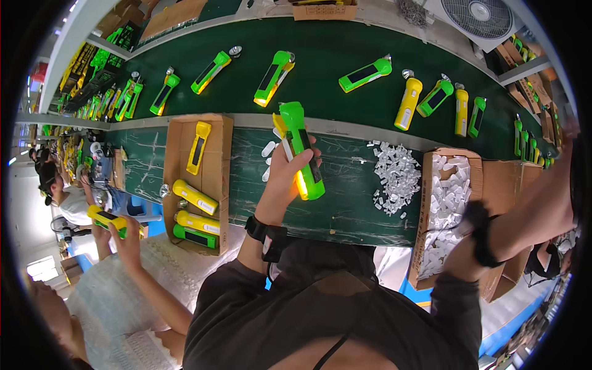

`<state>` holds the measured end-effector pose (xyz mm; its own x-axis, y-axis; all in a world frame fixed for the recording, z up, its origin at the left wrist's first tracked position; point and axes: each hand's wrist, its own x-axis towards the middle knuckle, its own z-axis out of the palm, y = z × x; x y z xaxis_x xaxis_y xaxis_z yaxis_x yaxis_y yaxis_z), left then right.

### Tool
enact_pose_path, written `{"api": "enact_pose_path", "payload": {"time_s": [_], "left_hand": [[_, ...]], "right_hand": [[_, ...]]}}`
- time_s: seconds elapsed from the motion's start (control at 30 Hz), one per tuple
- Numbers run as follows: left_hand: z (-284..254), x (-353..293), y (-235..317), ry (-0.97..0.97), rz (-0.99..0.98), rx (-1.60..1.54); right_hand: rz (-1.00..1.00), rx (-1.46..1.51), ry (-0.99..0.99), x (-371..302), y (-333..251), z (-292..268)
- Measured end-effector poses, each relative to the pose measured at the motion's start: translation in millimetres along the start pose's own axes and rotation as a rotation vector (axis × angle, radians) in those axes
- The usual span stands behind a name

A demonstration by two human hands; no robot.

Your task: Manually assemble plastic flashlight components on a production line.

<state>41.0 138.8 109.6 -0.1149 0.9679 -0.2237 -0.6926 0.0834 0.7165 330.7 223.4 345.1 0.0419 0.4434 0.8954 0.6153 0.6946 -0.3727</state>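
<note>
My left hand (285,174) is closed around a green and yellow flashlight (298,137) with a dark panel. It is held upright above the near green worktop, and its yellow side glows near the bottom. Several small white plastic pieces (268,148) lie beside this hand. Stretched far out to the right, my right arm ends at the rim of the picture, where my right hand (570,131) is dark and smeared; its fingers cannot be made out. The nearest things to it are green flashlights (525,144) at the right end of the belt.
A green belt (234,114) carries several flashlights across the far side. Left stands a cardboard box (228,166) with flashlights; right, a pile of white pieces (396,176) and a carton (425,203) full of them. A co-worker's hand (128,237) at left holds a yellow flashlight (106,217).
</note>
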Motion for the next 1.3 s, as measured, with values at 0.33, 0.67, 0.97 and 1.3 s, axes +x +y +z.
{"api": "enact_pose_path", "payload": {"time_s": [0.33, 0.67, 0.97, 1.3], "left_hand": [[-41.0, -63.3, -78.1, -0.03, 0.224, -0.167], [-42.2, -106.3, -75.4, -0.029, 0.256, -0.113], [-35.7, -97.0, -80.8, -0.043, 0.175, -0.296], [-48.3, -72.6, -107.3, -0.047, 0.068, -0.393]], "right_hand": [[0.788, 0.566, -0.865, -289.0, -104.8, 67.3], [0.912, 0.806, -0.806, -315.7, -120.2, 35.7], [0.927, 0.72, -0.758, -323.8, -115.2, 44.7], [0.102, 0.074, -0.673, -324.0, -130.2, 80.7]]}}
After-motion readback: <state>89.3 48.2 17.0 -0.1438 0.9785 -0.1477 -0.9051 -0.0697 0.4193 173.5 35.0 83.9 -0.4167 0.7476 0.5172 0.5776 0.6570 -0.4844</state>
